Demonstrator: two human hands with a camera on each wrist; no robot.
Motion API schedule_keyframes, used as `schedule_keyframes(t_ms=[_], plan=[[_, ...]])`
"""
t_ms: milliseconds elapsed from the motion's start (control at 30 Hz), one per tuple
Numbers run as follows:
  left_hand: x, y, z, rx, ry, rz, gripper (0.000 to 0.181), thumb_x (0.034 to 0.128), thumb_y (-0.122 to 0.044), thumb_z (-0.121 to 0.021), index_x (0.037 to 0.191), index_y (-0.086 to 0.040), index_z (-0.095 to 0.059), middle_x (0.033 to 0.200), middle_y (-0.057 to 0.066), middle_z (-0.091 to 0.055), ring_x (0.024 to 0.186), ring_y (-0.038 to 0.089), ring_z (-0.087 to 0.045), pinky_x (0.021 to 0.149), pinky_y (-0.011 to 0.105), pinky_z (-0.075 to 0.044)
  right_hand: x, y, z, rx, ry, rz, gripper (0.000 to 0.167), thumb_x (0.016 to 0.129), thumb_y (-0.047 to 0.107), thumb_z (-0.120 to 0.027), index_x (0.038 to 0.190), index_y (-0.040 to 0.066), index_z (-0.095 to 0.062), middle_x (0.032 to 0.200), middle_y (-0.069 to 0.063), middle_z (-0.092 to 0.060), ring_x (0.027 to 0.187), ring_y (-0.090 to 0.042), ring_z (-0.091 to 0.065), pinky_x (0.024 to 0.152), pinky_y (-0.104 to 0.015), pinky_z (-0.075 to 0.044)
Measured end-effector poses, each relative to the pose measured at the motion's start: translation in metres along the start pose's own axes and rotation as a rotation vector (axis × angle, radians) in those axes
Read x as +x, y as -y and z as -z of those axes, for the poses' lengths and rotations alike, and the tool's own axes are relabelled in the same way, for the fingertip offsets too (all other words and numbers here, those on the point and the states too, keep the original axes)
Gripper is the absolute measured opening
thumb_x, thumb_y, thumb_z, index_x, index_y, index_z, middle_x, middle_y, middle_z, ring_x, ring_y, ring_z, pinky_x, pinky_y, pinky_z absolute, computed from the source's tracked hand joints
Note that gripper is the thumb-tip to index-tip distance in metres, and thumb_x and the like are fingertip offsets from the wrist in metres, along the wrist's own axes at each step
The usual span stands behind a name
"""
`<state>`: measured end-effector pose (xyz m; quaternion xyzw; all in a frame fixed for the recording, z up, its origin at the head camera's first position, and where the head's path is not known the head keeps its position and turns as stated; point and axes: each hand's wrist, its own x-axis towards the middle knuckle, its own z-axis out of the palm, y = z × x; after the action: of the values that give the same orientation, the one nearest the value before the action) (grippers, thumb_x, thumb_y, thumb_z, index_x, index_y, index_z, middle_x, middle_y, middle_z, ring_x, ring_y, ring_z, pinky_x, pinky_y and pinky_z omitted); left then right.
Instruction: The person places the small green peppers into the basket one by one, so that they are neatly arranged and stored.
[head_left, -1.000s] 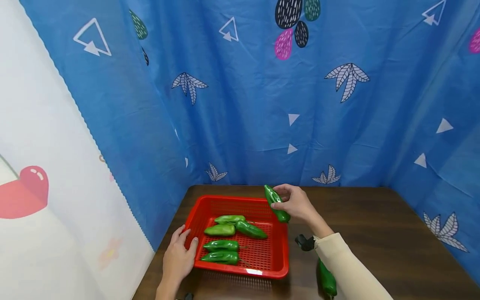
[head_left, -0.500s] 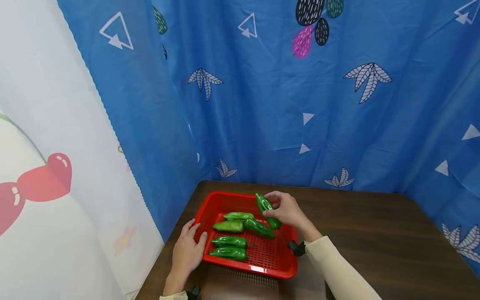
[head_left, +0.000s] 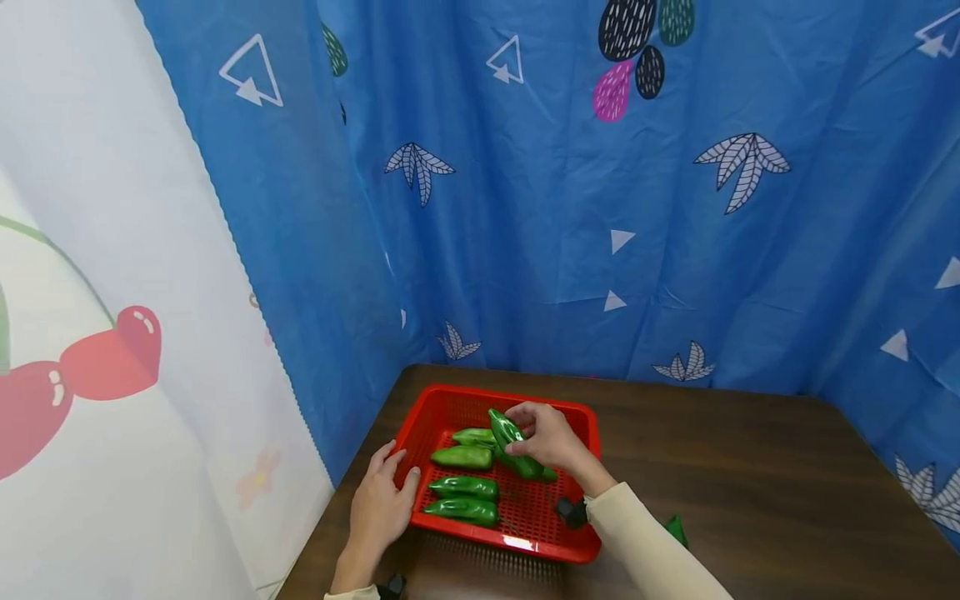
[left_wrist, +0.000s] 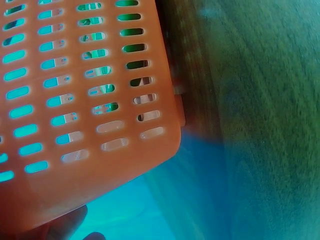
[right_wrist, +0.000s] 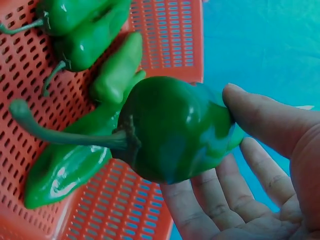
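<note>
My right hand (head_left: pixel 551 437) is over the red plastic basket (head_left: pixel 517 546) and pinches a shiny green pepper (head_left: pixel 504 429) between thumb and fingers. The right wrist view shows that pepper (right_wrist: pixel 170 130) with its stem end towards the camera. Below it, inside the basket, lie several more green peppers, among them a light green pepper (head_left: pixel 461 457) and a darker pepper (head_left: pixel 463 510) near the front. My left hand (head_left: pixel 380 508) rests on the basket's left rim with its fingers spread. In the left wrist view the slotted basket wall (left_wrist: pixel 100 145) hides most of that hand.
Another green pepper (head_left: pixel 677 530) lies on the dark wooden table (head_left: pixel 735 475), partly hidden behind the right sleeve (head_left: pixel 648 542). A blue patterned curtain (head_left: pixel 555 208) hangs behind the table, and a white curtain (head_left: pixel 195 467) hangs on the left.
My right hand has carried the pepper leftward from the basket's right rim to over its middle, and lower. The left hand stays on the rim. The head view has shifted slightly.
</note>
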<state>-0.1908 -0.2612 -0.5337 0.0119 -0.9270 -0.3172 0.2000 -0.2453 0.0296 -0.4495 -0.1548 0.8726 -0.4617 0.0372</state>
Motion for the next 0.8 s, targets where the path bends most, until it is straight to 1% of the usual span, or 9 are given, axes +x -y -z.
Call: schedule_keyframes(t_ms=[100, 267, 367, 500, 633, 700, 800], plan=[[-0.002, 0.001, -0.002, -0.002, -0.006, -0.001, 0.045, 0.0941, -0.031, -0.065, 0.129, -0.004, -0.066, 0.148, 0.01, -0.052, 0.123, 0.036, -0.062, 0.095, 0.057, -0.052, 0.002, -0.003, -0.007, -0.001, 0.02, 0.007, 0.05, 0.077, 0.007, -0.085, 0.123, 0.009, -0.067, 0.118, -0.011, -0.068, 0.095, -0.022, -0.068, 0.077, -0.036, -0.06], [-0.002, 0.002, -0.003, -0.002, -0.026, -0.007, 0.043, 0.0938, -0.031, -0.066, 0.128, -0.004, -0.067, 0.147, 0.009, -0.053, 0.121, 0.035, -0.063, 0.093, 0.056, -0.053, 0.003, -0.011, -0.016, 0.002, 0.051, 0.009, 0.049, 0.077, 0.006, -0.085, 0.123, 0.008, -0.067, 0.119, -0.012, -0.067, 0.096, -0.023, -0.067, 0.078, -0.037, -0.06], [-0.002, 0.003, -0.003, -0.003, -0.03, -0.011, 0.044, 0.0941, -0.03, -0.066, 0.129, -0.004, -0.067, 0.147, 0.009, -0.053, 0.121, 0.035, -0.063, 0.094, 0.056, -0.053, 0.004, -0.016, -0.021, 0.017, 0.065, 0.009, 0.049, 0.076, 0.005, -0.085, 0.122, 0.007, -0.067, 0.119, -0.012, -0.067, 0.097, -0.023, -0.067, 0.079, -0.038, -0.06], [-0.001, 0.001, -0.002, -0.021, -0.021, -0.011, 0.044, 0.0947, -0.03, -0.066, 0.13, -0.003, -0.066, 0.148, 0.009, -0.052, 0.123, 0.035, -0.062, 0.097, 0.056, -0.052, 0.007, -0.021, -0.025, 0.026, 0.078, 0.005, 0.05, 0.075, 0.003, -0.086, 0.121, 0.006, -0.067, 0.119, -0.012, -0.067, 0.1, -0.025, -0.067, 0.083, -0.04, -0.059], [0.001, 0.0, -0.001, -0.038, -0.014, -0.013, 0.045, 0.0949, -0.03, -0.066, 0.131, -0.003, -0.065, 0.149, 0.009, -0.052, 0.124, 0.035, -0.062, 0.097, 0.056, -0.052, 0.008, -0.026, -0.027, 0.016, 0.083, -0.001, 0.052, 0.073, 0.001, -0.086, 0.121, 0.006, -0.068, 0.12, -0.012, -0.068, 0.104, -0.029, -0.067, 0.087, -0.043, -0.058], [0.001, 0.0, -0.001, -0.038, -0.012, -0.01, 0.045, 0.095, -0.03, -0.066, 0.132, -0.003, -0.065, 0.149, 0.009, -0.051, 0.124, 0.035, -0.061, 0.097, 0.056, -0.052, 0.008, -0.028, -0.029, 0.014, 0.09, -0.001, 0.052, 0.072, -0.001, -0.086, 0.12, 0.005, -0.068, 0.119, -0.013, -0.068, 0.103, -0.031, -0.067, 0.086, -0.044, -0.059], [-0.001, 0.002, 0.0, -0.034, -0.005, -0.003, 0.045, 0.095, -0.03, -0.066, 0.132, -0.003, -0.065, 0.149, 0.01, -0.051, 0.124, 0.035, -0.061, 0.097, 0.056, -0.052, 0.006, -0.032, -0.032, -0.016, 0.104, 0.002, 0.052, 0.071, -0.002, -0.086, 0.119, 0.005, -0.069, 0.115, -0.013, -0.068, 0.101, -0.032, -0.068, 0.083, -0.043, -0.059]])
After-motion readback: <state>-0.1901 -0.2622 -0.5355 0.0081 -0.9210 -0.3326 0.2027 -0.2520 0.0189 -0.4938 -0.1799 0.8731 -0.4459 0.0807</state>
